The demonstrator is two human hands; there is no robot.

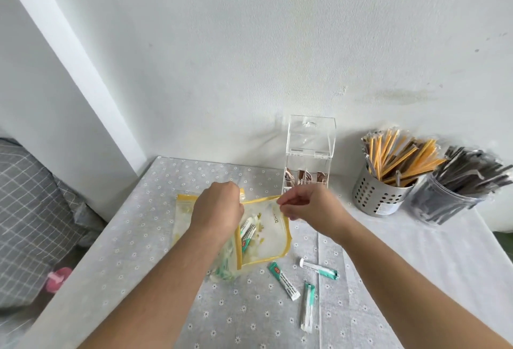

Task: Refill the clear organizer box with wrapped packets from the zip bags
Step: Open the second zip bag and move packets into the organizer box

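A clear zip bag with yellow edging (270,233) hangs above the table, holding green-and-white wrapped packets. My left hand (218,210) grips its top edge at the left, and my right hand (308,201) pinches the same edge at the right. A second zip bag (184,211) lies flat behind my left hand. Three green-and-white packets (284,280) lie loose on the cloth below the bag. The clear organizer box (311,154) stands behind my hands with its lid up and brown packets in its compartments.
A perforated metal cup (379,196) full of yellow and brown sticks and a clear jar (444,201) of dark sticks stand at the right. The table edge (91,240) runs along the left, with grey checked bedding (30,210) and a pink object (57,279) beyond it.
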